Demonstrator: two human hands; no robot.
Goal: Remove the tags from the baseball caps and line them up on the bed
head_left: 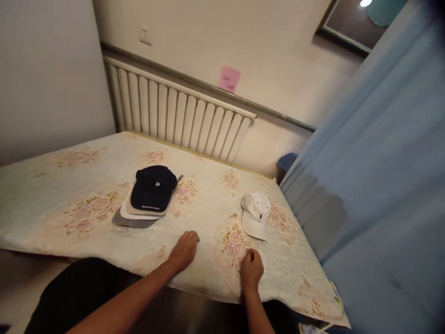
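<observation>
My left hand [184, 250] rests on the flowered cloth [86, 185] near the table's front edge, fingers curled under into a loose fist, with nothing visible in it. My right hand [251, 267] lies a little to the right, also closed, knuckles up on the cloth. A white cap [256, 214] lies just beyond my right hand, brim toward me. Farther left stands a stack of caps [148, 202] with a dark navy one on top, beyond my left hand. Neither hand touches a cap.
A white radiator [177, 111] runs along the far wall behind the table, with a pink note [229, 79] above it. A blue curtain [382, 185] hangs close along the table's right side. A dark picture frame [351, 23] is at top right.
</observation>
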